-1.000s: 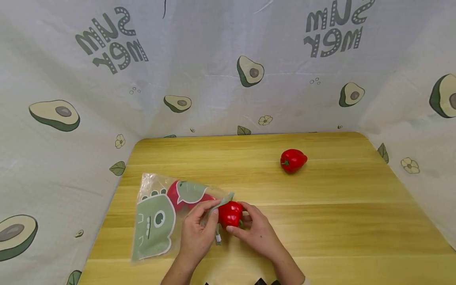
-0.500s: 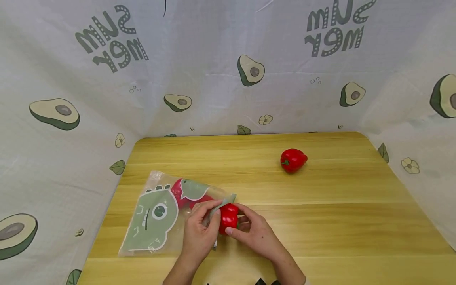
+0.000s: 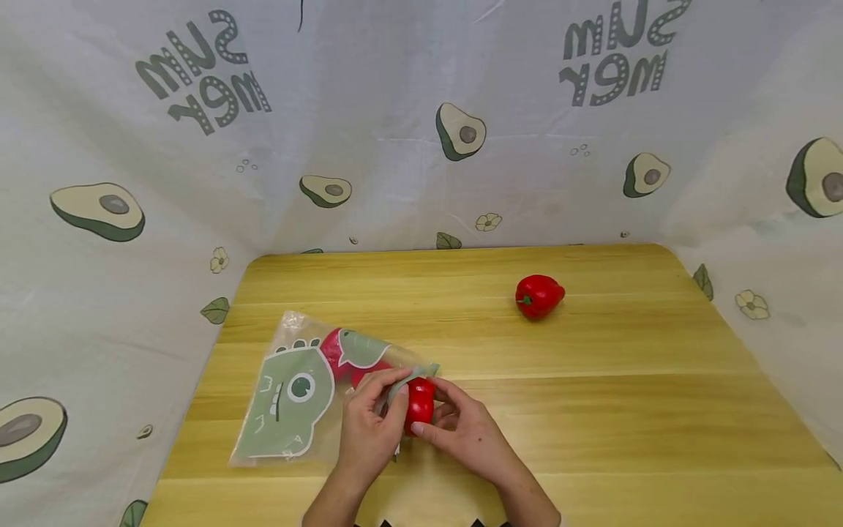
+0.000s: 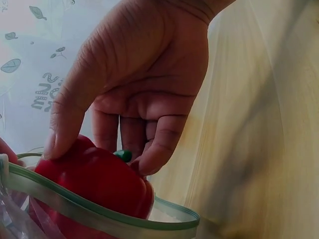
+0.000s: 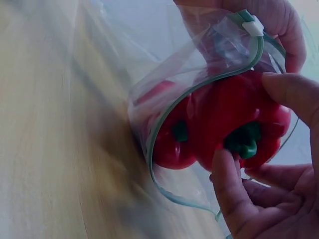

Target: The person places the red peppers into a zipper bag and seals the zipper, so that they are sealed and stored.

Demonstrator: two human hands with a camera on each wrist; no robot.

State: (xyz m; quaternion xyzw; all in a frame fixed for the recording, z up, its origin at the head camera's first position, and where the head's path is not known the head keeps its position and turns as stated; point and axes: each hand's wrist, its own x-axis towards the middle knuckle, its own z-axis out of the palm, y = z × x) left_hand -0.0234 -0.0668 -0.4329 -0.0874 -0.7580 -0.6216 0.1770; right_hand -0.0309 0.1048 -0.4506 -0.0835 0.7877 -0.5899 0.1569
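Note:
My right hand (image 3: 470, 438) grips a red bell pepper (image 3: 420, 404) with a green stem (image 5: 246, 142), thumb on one side and fingers on the other. The pepper sits partly inside the mouth of a clear zip bag (image 3: 279, 410) printed with a green dinosaur. At that mouth my left hand (image 3: 367, 432) pinches the bag's edge. The right wrist view shows the green zip rim (image 5: 162, 119) looping around the pepper, with a white slider (image 5: 252, 26) near the left hand. Behind it, another red bell pepper (image 5: 172, 149) lies inside the bag.
Another red bell pepper (image 3: 540, 296) lies alone toward the back right of the wooden table (image 3: 626, 410). A white cloth (image 3: 395, 95) printed with avocados hangs behind and along both sides of the table.
The held bell pepper has moved left, deeper into the bag's mouth, with the right hand following. The bag has shifted and turned slightly on the table. The pepper at the back stays put.

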